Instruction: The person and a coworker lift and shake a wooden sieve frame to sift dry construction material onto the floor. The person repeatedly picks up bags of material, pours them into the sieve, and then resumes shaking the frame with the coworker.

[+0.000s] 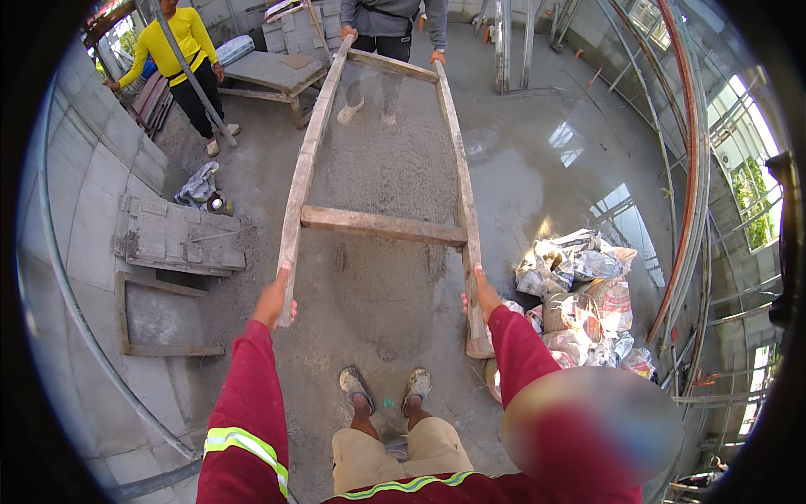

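Note:
A long wooden frame (pixel 382 225) with two side rails and crossbars stretches away from me. Its far section looks covered with fine mesh, and a person's feet show through it. My left hand (pixel 273 298) is closed around the near end of the left rail. On the opposite rail, my right hand (pixel 482 292) grips close to its near end. Across from me a person in a grey top (pixel 392 18) holds the far ends, one hand per rail. Whether the near ends touch the floor I cannot tell.
Stuffed sacks (pixel 588 307) are heaped at right, beside the frame. Stacked grey blocks (pixel 172 235) and a wooden-edged tray (pixel 126 315) lie at left. A person in yellow (pixel 178 50) stands far left near a low table (pixel 277 71). Wet floor (pixel 537 168) reflects light.

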A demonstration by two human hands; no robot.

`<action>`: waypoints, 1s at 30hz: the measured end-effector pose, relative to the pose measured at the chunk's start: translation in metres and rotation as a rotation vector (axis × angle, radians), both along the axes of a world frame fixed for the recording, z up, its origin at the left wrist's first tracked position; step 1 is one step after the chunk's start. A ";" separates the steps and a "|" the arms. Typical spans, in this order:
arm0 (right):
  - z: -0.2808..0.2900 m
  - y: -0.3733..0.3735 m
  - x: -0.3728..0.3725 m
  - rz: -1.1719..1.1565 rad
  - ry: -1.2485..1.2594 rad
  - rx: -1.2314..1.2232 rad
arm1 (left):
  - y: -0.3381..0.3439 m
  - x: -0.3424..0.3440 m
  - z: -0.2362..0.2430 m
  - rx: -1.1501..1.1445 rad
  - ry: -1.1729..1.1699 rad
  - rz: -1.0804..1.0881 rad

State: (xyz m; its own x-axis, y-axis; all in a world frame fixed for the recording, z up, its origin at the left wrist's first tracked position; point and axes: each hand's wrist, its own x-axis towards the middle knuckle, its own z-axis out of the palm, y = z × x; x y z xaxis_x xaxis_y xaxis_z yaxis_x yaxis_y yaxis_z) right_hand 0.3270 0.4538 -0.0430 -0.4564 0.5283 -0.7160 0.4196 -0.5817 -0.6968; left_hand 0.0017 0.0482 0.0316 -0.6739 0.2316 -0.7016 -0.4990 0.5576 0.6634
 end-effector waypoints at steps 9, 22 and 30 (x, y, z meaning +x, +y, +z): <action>-0.058 -0.112 0.126 -0.033 -0.055 -0.104 | -0.110 0.139 -0.023 -0.066 0.031 0.114; 0.009 0.002 -0.019 0.007 -0.021 -0.022 | 0.011 -0.027 0.029 -0.031 0.033 0.004; -0.045 -0.130 0.166 -0.051 -0.088 -0.062 | -0.133 0.159 -0.046 -0.027 -0.008 0.078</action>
